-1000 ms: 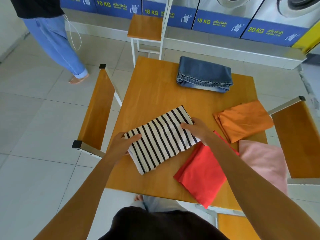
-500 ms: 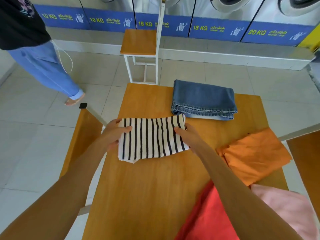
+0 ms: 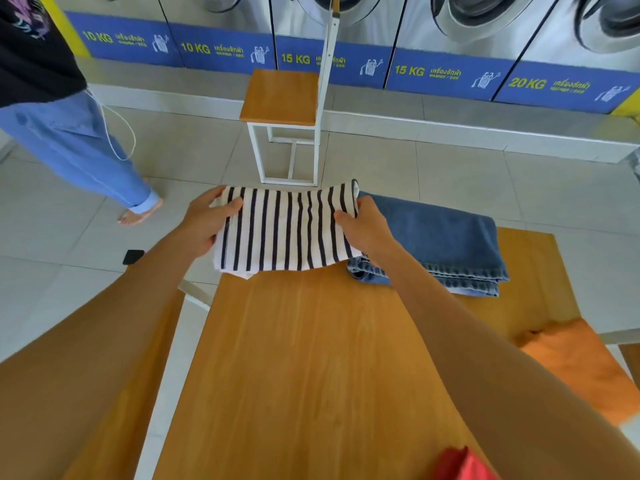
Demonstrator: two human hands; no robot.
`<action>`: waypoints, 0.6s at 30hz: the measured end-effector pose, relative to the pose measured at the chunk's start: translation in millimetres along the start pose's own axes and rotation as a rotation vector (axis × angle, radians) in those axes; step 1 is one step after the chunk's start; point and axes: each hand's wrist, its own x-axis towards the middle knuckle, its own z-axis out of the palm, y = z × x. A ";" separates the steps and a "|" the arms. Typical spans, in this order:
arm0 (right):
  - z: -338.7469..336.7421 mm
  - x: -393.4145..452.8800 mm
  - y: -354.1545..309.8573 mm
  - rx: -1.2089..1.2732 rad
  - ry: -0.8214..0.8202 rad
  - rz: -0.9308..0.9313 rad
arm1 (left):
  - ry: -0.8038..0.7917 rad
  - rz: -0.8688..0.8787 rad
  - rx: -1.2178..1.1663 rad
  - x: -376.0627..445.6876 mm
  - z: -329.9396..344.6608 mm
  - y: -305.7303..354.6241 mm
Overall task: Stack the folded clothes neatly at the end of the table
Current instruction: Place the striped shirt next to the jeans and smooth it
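Note:
A folded black-and-white striped shirt [image 3: 287, 230] hangs lifted over the far end of the wooden table [image 3: 311, 358]. My left hand [image 3: 207, 223] grips its left edge and my right hand [image 3: 363, 226] grips its right edge. Folded blue jeans [image 3: 446, 244] lie at the far right of the table, partly under the shirt's right edge and my right hand. A folded orange cloth [image 3: 575, 365] lies at the right edge. A corner of red cloth [image 3: 464, 465] shows at the bottom.
A wooden stool with a white frame [image 3: 284, 126] stands just past the table's far end. Washing machines [image 3: 450, 39] line the back wall. A person in blue trousers [image 3: 76, 143] stands on the tiled floor at the left. A wooden bench [image 3: 97, 393] runs along the table's left side.
Both hands have carried the striped shirt from the near middle of the table to its far end, beside the jeans. My view has moved forward; the pink cloth has left the frame.

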 end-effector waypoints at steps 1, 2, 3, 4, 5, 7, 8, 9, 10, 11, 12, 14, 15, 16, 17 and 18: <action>0.5 5.4 2.1 -0.058 0.009 -0.007 | 0.004 -0.002 0.020 6.6 5.8 -0.8; 1.8 9.2 4.5 -0.124 0.009 -0.013 | 0.011 -0.003 0.053 12.9 11.7 -3.2; 4.4 11.1 7.4 -0.184 0.003 -0.020 | 0.019 0.000 0.106 17.7 16.6 -6.4; 8.5 12.1 10.9 -0.243 0.001 -0.034 | 0.033 0.010 0.170 21.1 20.6 -10.4; 13.2 12.2 15.2 -0.324 0.011 -0.059 | 0.045 0.021 0.223 23.7 22.8 -15.2; 21.5 10.5 24.3 -0.548 0.054 -0.114 | 0.063 0.049 0.277 28.9 23.2 -23.6; 22.9 9.1 29.8 -0.635 0.080 -0.126 | 0.065 0.063 0.292 30.4 22.0 -25.6; 21.4 7.7 35.5 -0.675 0.097 -0.129 | 0.063 0.076 0.306 31.4 20.8 -26.7; 18.0 6.8 41.2 -0.687 0.112 -0.124 | 0.059 0.088 0.313 33.4 20.2 -28.3; 12.7 6.8 46.4 -0.693 0.124 -0.114 | 0.051 0.099 0.315 34.9 20.8 -29.1; 7.3 7.1 50.2 -0.704 0.125 -0.104 | 0.044 0.107 0.313 36.0 22.0 -29.1; 0.6 8.1 51.7 -0.740 0.109 -0.094 | 0.021 0.114 0.303 38.4 26.8 -29.9; 0.2 9.4 50.2 -0.750 0.112 -0.089 | 0.011 0.115 0.294 39.1 29.5 -30.2; 1.9 11.6 48.0 -0.751 0.126 -0.076 | 0.007 0.114 0.294 40.0 31.6 -30.5; 4.9 13.9 45.9 -0.754 0.143 -0.057 | 0.011 0.119 0.307 41.0 33.8 -31.3; 7.9 16.7 44.9 -0.770 0.160 -0.043 | 0.022 0.128 0.330 42.2 35.9 -32.1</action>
